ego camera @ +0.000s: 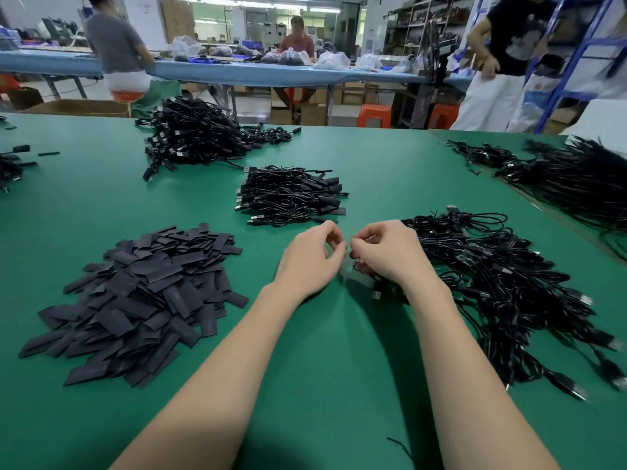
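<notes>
The step in hand looked like threading a cable end into a sleeve. It would go best with both sets of fingertips close together, the end lined up squarely, and no kink in the wire. The right hand [386, 256] curled its fingers round 1 cable [376, 294], whose plug hung just below the wrist, well right of the sleeve pile [135, 300]. The left hand [312, 259], between that pile and the cable, had curled fingers. Whether it pinched anything could not be told.

Head camera looks forward-down, close over table [390, 157].
</notes>
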### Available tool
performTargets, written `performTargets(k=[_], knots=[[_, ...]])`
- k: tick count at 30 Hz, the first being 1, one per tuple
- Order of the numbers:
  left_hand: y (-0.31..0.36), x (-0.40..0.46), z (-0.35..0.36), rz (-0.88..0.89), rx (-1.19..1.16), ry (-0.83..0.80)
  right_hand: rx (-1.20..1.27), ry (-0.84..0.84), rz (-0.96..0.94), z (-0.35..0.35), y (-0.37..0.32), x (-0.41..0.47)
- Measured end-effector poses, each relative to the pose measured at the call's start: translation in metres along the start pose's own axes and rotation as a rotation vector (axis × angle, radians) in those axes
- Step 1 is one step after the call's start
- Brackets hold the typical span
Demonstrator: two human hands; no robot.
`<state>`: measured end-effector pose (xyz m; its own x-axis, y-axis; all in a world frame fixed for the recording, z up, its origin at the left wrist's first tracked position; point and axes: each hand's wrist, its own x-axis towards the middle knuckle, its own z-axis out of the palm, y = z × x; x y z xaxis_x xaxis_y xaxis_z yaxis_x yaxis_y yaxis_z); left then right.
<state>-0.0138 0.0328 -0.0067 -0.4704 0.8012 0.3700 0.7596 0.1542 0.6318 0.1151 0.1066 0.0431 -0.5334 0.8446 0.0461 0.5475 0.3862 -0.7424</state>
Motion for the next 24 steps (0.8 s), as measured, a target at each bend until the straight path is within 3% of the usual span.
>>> performTargets(k=[5,13,16,20,22,24], knots=[[0.014,-0.003,0.007,0.038,0.03,-0.092,-0.15,0.322,0.056,-0.015,0.011,0.005],[0.04,-0.004,0.02,-0.025,0.086,-0.216,-0.37,0.163,0.201,-0.013,0.017,0.005],[0.044,0.001,0.018,-0.195,-0.203,-0.16,-0.27,0.155,0.211,-0.019,0.021,0.003],[0.05,0.011,0.016,-0.555,-0.898,-0.105,0.004,0.142,0.173,-0.027,0.027,0.008],[0.052,0.01,0.018,-0.589,-1.009,-0.175,0.063,0.135,0.154,-0.029,0.03,0.01],[0.054,0.006,0.023,-0.555,-0.973,-0.223,0.105,0.135,0.137,-0.03,0.032,0.011]])
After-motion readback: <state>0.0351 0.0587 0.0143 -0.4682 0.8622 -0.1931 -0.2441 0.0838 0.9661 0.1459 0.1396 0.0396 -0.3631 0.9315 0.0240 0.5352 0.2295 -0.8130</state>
